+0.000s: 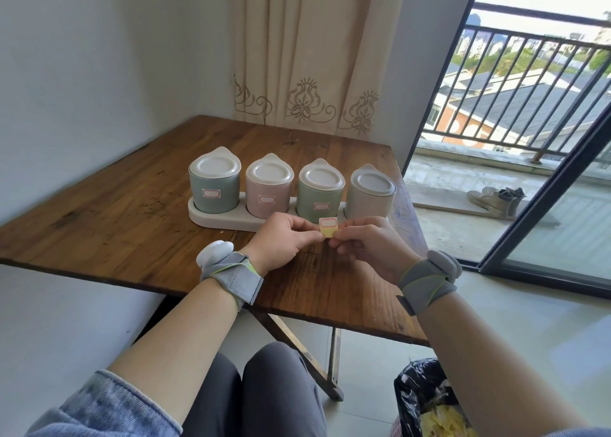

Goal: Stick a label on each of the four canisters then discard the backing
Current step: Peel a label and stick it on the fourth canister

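a: where's the label?

b: the last label (328, 222) sits on its yellow backing (328, 231), pinched between both hands just above the tabletop (132, 212), in front of the tray (211, 220). the left hand (285, 238) is closed on the backing's left edge with fingertips; the right hand (363, 241) grips its right edge the same way.

a: so which step is this?

b: peeling the fourth one, i'd say. the blue-green canister (215, 183), the pink canister (268, 188) and the green canister (320, 192) each show a label already; the grey canister (370, 193) at the right end looks bare.

a: and next?

b: lift a corner free, then press it flat on the grey front. after that the backing likely goes in the black bag (426, 400) on the floor by the right arm.
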A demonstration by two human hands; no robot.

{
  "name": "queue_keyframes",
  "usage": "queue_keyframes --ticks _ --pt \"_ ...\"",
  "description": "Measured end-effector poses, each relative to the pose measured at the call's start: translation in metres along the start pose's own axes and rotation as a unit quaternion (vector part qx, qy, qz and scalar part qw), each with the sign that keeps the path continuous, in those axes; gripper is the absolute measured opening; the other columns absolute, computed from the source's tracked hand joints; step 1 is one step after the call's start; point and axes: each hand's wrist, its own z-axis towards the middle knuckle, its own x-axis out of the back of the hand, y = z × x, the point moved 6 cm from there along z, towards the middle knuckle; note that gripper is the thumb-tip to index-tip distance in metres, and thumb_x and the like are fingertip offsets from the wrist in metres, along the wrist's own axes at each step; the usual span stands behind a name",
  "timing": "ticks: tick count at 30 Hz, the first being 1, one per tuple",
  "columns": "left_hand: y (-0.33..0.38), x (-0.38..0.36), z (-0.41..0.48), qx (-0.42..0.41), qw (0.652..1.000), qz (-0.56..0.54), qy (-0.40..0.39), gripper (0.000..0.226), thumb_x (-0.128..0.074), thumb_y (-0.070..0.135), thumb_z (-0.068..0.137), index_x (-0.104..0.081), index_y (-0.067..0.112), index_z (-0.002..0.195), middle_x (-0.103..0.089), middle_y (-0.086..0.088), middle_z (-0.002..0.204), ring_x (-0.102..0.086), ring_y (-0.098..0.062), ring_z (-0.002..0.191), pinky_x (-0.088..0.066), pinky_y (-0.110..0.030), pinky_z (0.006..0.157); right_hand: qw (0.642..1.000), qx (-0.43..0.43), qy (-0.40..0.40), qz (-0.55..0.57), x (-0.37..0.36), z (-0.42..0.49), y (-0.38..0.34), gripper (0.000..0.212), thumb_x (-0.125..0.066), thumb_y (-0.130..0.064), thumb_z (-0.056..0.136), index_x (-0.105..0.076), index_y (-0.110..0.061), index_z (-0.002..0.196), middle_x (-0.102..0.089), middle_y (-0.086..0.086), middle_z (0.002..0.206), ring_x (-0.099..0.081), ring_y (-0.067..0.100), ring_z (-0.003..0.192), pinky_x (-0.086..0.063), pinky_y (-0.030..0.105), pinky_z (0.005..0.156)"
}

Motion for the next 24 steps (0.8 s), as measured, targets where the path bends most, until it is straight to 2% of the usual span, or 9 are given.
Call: queue_keyframes --ticks 3,6,9,13,17,24 --pt "0.0 -0.0011 0.0006 0.004 1.0 0.019 -0.012 0.015 -0.067 0.021 0.084 -0.074 0.012 0.093 -0.065 0.011 0.071 -0.055 0.009 0.056 -0.041 -0.01 0.056 1.0 0.002 0.008 -0.001 0.0002 -0.0001 0.0002 0.012 -0.066 -0.013 0.083 -0.075 -0.005 0.081 -0.068 0.005 0.067 -0.056 0.015 0.061 -0.042 0.034 0.064" --pt "-0.0003 -0.0024 -0.0003 0.018 0.999 0.018 -0.023 0.01 -0.066 0.025 0.083 -0.074 0.019 0.083 -0.065 0.008 0.067 -0.055 -0.003 0.063 -0.04 -0.019 0.059 1.0 0.018 0.01 -0.005 -0.0007 -0.0009 -0.0036 0.013 -0.068 -0.017 0.082 -0.076 -0.013 0.072 -0.064 -0.003 0.059 -0.051 0.012 0.058 -0.039 0.025 0.055" --pt "-0.0006 -0.0012 -0.0008 0.013 1.0 -0.005 -0.01 0.009 -0.065 0.026 0.085 -0.072 0.022 0.08 -0.064 0.006 0.065 -0.056 -0.005 0.062 -0.044 -0.017 0.058 0.999 0.018 0.019 -0.021 0.0001 -0.0007 -0.0042 0.015 -0.069 -0.016 0.081 -0.075 -0.013 0.068 -0.062 -0.002 0.058 -0.05 0.013 0.058 -0.038 0.021 0.05" --pt "-0.0037 0.0004 -0.002 0.008 0.999 -0.04 0.001 0.011 -0.066 0.021 0.085 -0.073 0.013 0.087 -0.066 0.003 0.067 -0.056 0.002 0.054 -0.045 -0.008 0.051 0.999 0.002 0.015 -0.048 -0.0006 -0.0015 -0.0003 0.014 -0.069 -0.016 0.079 -0.075 -0.005 0.073 -0.062 0.004 0.061 -0.05 0.018 0.06 -0.038 0.022 0.049" --pt "-0.0041 0.001 -0.0023 0.0 0.999 -0.053 0.006 0.014 -0.066 0.019 0.085 -0.073 0.008 0.09 -0.065 -0.003 0.069 -0.053 0.005 0.051 -0.044 -0.01 0.051 0.998 -0.007 0.004 -0.06 -0.0012 -0.0005 0.0008 0.015 -0.07 -0.016 0.079 -0.074 -0.005 0.07 -0.064 0.004 0.06 -0.05 0.017 0.059 -0.038 0.022 0.048" --pt "-0.0051 0.0004 -0.0024 -0.013 0.998 -0.06 0.009 0.013 -0.065 0.019 0.085 -0.073 0.01 0.09 -0.067 -0.001 0.071 -0.054 0.005 0.053 -0.044 -0.009 0.052 0.999 -0.006 0.006 -0.053 -0.0004 0.0007 0.0032 0.017 -0.074 -0.021 0.077 -0.075 -0.005 0.072 -0.066 0.002 0.062 -0.051 0.016 0.06 -0.04 0.021 0.048"
